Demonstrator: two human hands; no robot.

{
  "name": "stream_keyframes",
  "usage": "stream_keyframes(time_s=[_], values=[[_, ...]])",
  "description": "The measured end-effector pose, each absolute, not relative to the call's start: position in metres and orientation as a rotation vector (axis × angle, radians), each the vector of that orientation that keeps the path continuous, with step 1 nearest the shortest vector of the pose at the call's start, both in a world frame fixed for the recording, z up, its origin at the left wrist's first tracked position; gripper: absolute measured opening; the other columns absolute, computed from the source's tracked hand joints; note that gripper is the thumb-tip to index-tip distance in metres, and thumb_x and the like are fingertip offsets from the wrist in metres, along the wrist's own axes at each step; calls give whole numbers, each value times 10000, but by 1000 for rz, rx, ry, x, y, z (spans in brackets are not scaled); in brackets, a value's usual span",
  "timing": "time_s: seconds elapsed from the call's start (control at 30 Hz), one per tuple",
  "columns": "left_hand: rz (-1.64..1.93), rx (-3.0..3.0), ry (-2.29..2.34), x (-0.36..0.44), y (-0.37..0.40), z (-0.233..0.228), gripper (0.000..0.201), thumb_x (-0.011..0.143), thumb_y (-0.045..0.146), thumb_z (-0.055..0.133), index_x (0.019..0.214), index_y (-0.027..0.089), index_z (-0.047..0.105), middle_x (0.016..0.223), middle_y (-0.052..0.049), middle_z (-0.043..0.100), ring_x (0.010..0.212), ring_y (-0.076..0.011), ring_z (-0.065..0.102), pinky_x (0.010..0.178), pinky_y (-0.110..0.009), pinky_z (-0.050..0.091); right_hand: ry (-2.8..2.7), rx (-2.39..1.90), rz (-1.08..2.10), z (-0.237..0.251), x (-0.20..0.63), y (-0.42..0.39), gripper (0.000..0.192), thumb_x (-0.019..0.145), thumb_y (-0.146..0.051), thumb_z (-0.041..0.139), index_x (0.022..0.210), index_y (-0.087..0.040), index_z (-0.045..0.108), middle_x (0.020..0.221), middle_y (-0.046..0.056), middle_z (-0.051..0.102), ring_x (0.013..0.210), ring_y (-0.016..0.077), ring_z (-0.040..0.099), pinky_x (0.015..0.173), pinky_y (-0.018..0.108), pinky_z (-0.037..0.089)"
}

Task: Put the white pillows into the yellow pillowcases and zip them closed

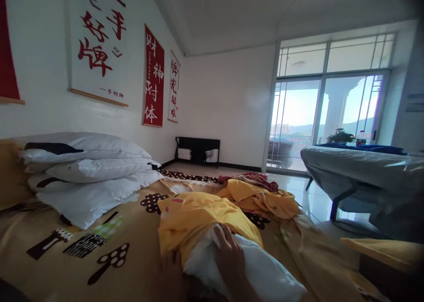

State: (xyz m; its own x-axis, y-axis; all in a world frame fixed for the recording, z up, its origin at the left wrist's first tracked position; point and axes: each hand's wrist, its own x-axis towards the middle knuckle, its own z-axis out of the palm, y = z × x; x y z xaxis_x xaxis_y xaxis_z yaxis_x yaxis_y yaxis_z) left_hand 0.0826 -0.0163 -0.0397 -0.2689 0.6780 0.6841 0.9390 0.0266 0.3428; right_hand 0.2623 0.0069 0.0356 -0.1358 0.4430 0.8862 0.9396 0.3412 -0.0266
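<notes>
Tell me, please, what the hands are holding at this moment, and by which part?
The right hand rests on the white pillow where it enters the yellow pillowcase. The left hand is at the pillowcase's edge; its grip cannot be told.

A home bedroom is indicated: a bed (pixel 66 258) with patterned sheet, stacked white pillows (pixel 89 173), calligraphy scrolls (pixel 154 76) hung on the wall, and a sliding balcony door (pixel 327 112).

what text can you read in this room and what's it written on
"一手好牌" in large red brush characters, repeated in small red print below, on the white wall scroll
"财神附体" in white on the red scroll
The white scroll in the corner has red characters too blurred to read with confidence
Dark lettering on the yellow bedsheet is distorted, unreadable
Sign by the window is too small to read
</notes>
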Motion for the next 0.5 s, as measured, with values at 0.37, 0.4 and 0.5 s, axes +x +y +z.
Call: stream_keyframes(time_s=[0.37,0.4,0.5], values=[[-1505,-1563,-1039,88,3,52,123,926,220,426,933,161,533,749,-56,609,693,-177,591,657,-278,475,-1982,-741,-619,6,215,-12,452,850,-125,399,1269,-157,565,1129,137,652,1020,248,594,866,390,506],[-1512,-1593,-990,92,-1,57,107,923,179,424,928,161,529,726,-43,598,670,-164,583,638,-258,468,-1997,-687,-525,6,212,-13,416,890,-171,405,1275,-187,563,1151,125,649,1032,245,593,881,406,506],[-1423,-1734,-841,104,-19,63,141,932,129,396,934,160,533,702,-30,589,651,-152,572,649,-255,454,-1961,-608,-255,11,209,-11,350,931,-412,484,1227,-249,575,1199,97,618,1003,229,593,854,457,529]])
